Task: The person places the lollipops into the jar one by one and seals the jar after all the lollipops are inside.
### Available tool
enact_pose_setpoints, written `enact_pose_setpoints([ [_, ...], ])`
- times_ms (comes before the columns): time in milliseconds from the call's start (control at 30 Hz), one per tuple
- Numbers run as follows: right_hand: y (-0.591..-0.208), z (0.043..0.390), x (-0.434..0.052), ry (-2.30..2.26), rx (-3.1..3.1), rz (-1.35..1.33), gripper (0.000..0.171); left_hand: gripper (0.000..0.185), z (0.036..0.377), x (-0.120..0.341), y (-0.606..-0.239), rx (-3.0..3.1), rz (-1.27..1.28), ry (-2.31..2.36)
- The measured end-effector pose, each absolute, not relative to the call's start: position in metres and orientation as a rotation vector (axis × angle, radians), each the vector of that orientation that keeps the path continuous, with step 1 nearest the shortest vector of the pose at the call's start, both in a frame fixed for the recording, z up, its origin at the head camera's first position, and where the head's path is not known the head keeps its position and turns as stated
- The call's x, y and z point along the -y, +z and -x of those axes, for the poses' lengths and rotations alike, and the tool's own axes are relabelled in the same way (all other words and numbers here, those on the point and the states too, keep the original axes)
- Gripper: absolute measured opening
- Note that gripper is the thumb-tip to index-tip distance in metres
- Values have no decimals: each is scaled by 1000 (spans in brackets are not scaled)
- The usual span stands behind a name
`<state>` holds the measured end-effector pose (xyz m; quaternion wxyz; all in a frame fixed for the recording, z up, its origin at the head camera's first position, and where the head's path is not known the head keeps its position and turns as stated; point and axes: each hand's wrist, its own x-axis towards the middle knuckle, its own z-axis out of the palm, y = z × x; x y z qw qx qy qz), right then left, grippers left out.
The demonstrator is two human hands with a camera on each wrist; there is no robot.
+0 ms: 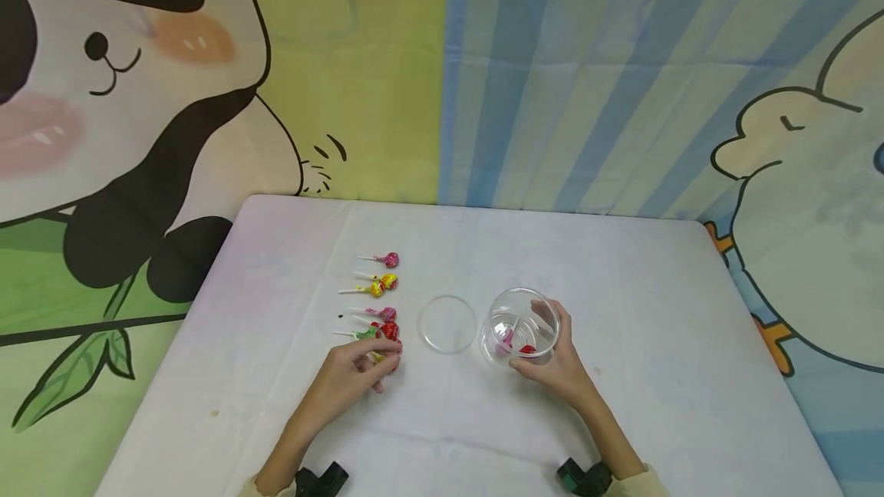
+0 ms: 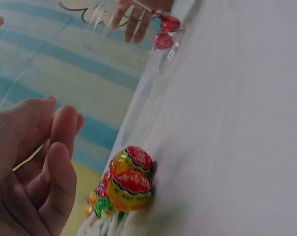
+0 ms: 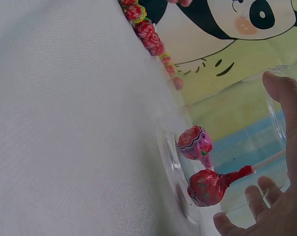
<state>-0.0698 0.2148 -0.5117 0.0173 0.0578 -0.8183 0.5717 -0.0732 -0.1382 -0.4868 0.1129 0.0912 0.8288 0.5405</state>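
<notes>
The left hand (image 1: 355, 370) reaches over the near end of a row of wrapped lollipops (image 1: 378, 299) on the white tabletop (image 1: 621, 282), its fingers (image 2: 60, 162) loosely curled and slightly spread just above a yellow-and-red lollipop (image 2: 130, 189); the head view hints that the fingertips touch it, but the left wrist view shows no closed pinch, so I judge the pick as only just beginning. To do this well, the thumb and forefinger should close on the stick or on the wrapped head of that nearest sweet alone, lifting straight up so the neighbours lying close beside it, such as the green lollipop (image 1: 364, 334), are not dragged out of line. The right hand (image 1: 555, 363) holds a clear plastic jar (image 1: 519, 327), thumb on one wall and fingers curled round the other, tilting its mouth towards the row; a pink lollipop (image 3: 195, 143) and a red lollipop (image 3: 207, 187) already lie inside against the lower wall. Keeping that tilt shallow should stop those two from sliding out. A clear round lid (image 1: 447, 324) lies flat between the row and the jar, apart from both. Both forearms come in from the near edge, the wrists low over the tabletop, the left palm turned down and inward.
</notes>
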Motion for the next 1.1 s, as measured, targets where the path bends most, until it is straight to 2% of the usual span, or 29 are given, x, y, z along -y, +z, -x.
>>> enact_pose_setpoints([
  [200,-509,70,-214,1820,2520,-162,106,29,62,166,-503,-2378,28,1613],
  [567,-510,70,-213,1807,2521,-167,105,32,60,192,-500,-2552,88,1531],
  [767,-512,71,-214,1816,2521,-171,106,24,74,201,-499,-2838,-89,1329],
  [1100,-510,71,-215,1811,2519,-171,105,27,141,214,-502,-3058,-493,969],
])
